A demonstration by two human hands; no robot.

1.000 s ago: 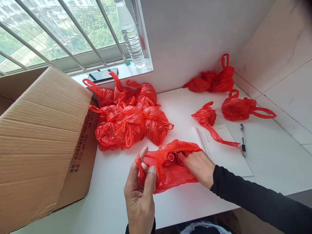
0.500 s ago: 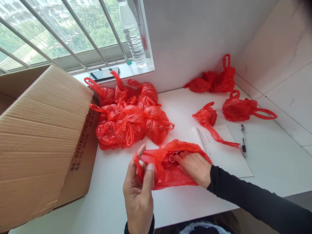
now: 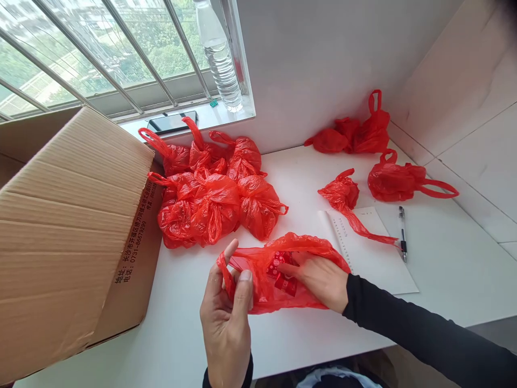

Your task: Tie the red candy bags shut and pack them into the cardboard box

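An open red plastic bag (image 3: 307, 249) lies on the white table (image 3: 444, 258) in front of me. My left hand (image 3: 226, 318) pinches the bag's left handle between thumb and fingers and holds the mouth up. My right hand (image 3: 321, 280) reaches into the bag's mouth, its fingers on small red packets (image 3: 283, 272) inside. How firmly those fingers grip is hidden by the plastic.
A pile of several tied red bags (image 3: 214, 191) lies behind, next to a large cardboard box (image 3: 68, 231) on the left. More red bags (image 3: 363, 134) sit at the back right, one (image 3: 343, 196) trailing over a sheet of paper (image 3: 375, 258) beside a pen (image 3: 402, 231). A water bottle (image 3: 220, 59) and phone (image 3: 172, 123) rest on the sill.
My right hand has pushed deeper into the bag and shifted the red packets left. My left hand has moved slightly left and down with the handle.
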